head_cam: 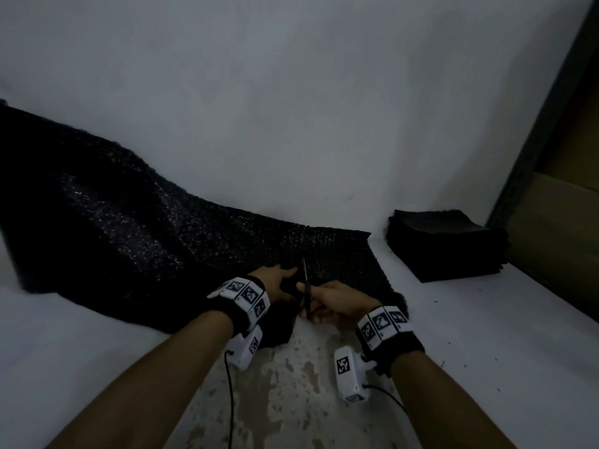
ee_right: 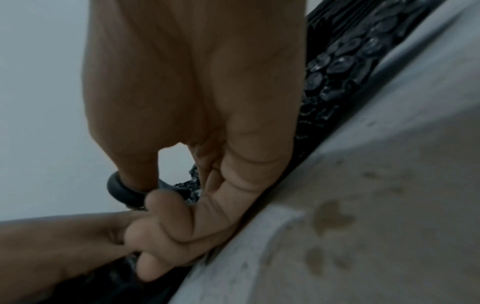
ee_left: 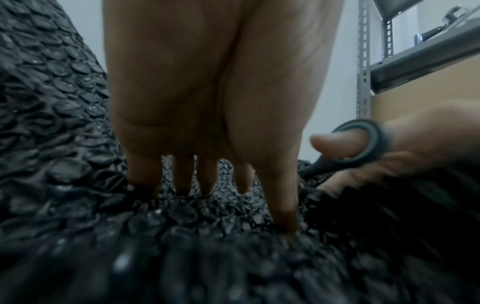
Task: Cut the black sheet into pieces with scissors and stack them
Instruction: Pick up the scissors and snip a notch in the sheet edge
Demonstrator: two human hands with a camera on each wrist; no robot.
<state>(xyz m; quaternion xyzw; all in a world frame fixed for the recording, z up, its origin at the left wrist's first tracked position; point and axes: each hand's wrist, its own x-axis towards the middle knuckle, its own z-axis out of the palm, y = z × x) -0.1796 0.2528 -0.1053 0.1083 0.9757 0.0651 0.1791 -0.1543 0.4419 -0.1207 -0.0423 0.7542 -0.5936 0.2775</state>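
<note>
A long black bubble-textured sheet (head_cam: 129, 222) lies across the white table from the far left to the middle, its left part rising against the wall. My left hand (head_cam: 278, 278) presses straight fingers (ee_left: 205, 176) down on the sheet (ee_left: 52, 102) near its front edge. Just right of it, my right hand (head_cam: 334, 303) grips black scissors (head_cam: 304, 277), whose blades point away into the sheet. The thumb sits through one scissor loop (ee_right: 122, 191), and the other fingers (ee_right: 182, 226) are curled. A stack of cut black pieces (head_cam: 447, 244) sits at the right.
The white table (head_cam: 486, 335) has a worn, stained patch (head_cam: 291, 384) in front of me. A metal shelf rack (ee_left: 363, 61) with a cardboard box (head_cam: 557, 228) stands at the right edge. A plain wall runs behind. Wrist camera cables hang below both arms.
</note>
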